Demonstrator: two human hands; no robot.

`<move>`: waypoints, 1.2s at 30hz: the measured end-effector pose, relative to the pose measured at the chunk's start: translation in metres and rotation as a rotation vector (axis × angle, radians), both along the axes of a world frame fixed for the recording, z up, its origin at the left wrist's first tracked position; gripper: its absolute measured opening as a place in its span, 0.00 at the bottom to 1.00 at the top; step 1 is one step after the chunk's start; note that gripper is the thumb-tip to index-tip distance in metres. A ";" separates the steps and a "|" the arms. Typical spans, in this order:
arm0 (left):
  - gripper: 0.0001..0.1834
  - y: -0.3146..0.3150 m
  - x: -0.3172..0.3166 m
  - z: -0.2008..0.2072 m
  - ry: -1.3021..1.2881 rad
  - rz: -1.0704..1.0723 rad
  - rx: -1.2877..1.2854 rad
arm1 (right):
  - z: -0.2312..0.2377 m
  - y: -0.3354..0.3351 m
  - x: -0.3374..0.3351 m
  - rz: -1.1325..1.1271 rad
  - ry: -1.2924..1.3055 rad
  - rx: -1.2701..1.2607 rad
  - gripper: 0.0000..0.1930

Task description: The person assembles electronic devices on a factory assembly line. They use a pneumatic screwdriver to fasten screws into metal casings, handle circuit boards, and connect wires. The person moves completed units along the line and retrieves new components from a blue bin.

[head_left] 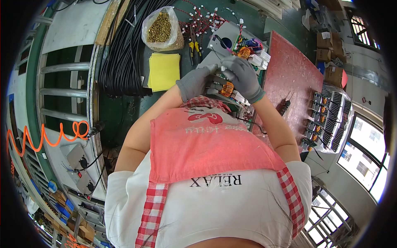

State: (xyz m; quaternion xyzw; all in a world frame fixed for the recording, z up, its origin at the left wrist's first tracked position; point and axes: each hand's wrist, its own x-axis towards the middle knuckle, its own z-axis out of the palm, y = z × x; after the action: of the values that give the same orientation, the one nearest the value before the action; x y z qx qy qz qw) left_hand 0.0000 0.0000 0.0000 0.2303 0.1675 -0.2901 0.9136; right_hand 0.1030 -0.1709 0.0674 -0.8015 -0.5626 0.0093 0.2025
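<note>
Both my hands wear grey gloves and meet over a circuit board unit in a grey metal housing [222, 31]. My left hand [197, 84] has its fingers bent, their tips close to the right hand's; what they hold, if anything, is hidden. Bent inward from the other side, my right hand [244, 78] pinches what looks like a small white piece [223, 69], too small to name. One copper-wound coil [244, 52] shows beyond my hands, and another copper-wound coil [227, 89] sits just below the fingers. White block-shaped parts [259, 60] line the unit's right side.
Left of the unit lie yellow sheets [164, 71], a bag of brass-coloured small parts [159, 31], yellow-handled pliers [194, 48] and a bundle of black cables [124, 66]. Red wires with white connectors [202, 20] spread behind. At right are a red board [289, 70] and several stacked units [324, 120].
</note>
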 end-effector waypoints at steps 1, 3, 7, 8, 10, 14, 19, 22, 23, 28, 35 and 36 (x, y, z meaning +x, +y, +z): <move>0.24 0.002 -0.002 -0.001 -0.011 -0.004 0.037 | -0.002 -0.006 -0.004 -0.107 0.057 -0.161 0.14; 0.20 0.020 -0.005 -0.012 -0.001 0.033 0.177 | -0.013 -0.003 -0.007 -0.204 0.107 -0.391 0.09; 0.15 0.039 -0.019 -0.030 0.104 0.153 0.320 | -0.043 -0.011 -0.012 -0.175 0.071 -0.720 0.08; 0.15 0.043 -0.019 -0.032 0.112 0.166 0.326 | -0.054 -0.012 -0.015 -0.174 0.048 -0.785 0.08; 0.15 0.047 -0.023 -0.035 0.134 0.189 0.345 | -0.060 -0.006 -0.021 -0.200 0.015 -0.843 0.08; 0.14 0.047 -0.028 -0.040 0.175 0.207 0.358 | -0.060 0.003 -0.022 -0.223 0.004 -0.929 0.07; 0.14 0.047 -0.042 -0.050 0.180 0.215 0.342 | -0.081 0.003 -0.021 -0.247 -0.003 -1.009 0.08; 0.14 0.045 -0.050 -0.058 0.212 0.223 0.328 | -0.085 0.002 -0.020 -0.255 0.023 -0.982 0.08; 0.14 0.044 -0.053 -0.062 0.206 0.230 0.323 | -0.085 0.002 -0.016 -0.253 0.065 -0.976 0.07; 0.13 0.030 -0.067 -0.083 0.282 0.248 0.251 | -0.078 0.010 0.001 -0.240 0.225 -1.000 0.07; 0.12 0.005 -0.079 -0.091 0.418 0.262 0.188 | -0.088 0.017 0.028 -0.175 0.426 -1.054 0.10; 0.12 0.003 -0.078 -0.094 0.421 0.285 0.183 | -0.087 0.021 0.031 -0.167 0.439 -1.058 0.10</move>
State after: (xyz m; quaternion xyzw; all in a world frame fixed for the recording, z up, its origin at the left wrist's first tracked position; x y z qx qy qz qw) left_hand -0.0782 0.0025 -0.0938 0.2206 0.4098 -0.1838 0.8658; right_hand 0.1344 -0.1504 -0.0195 -0.8146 -0.3610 0.4395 -0.1139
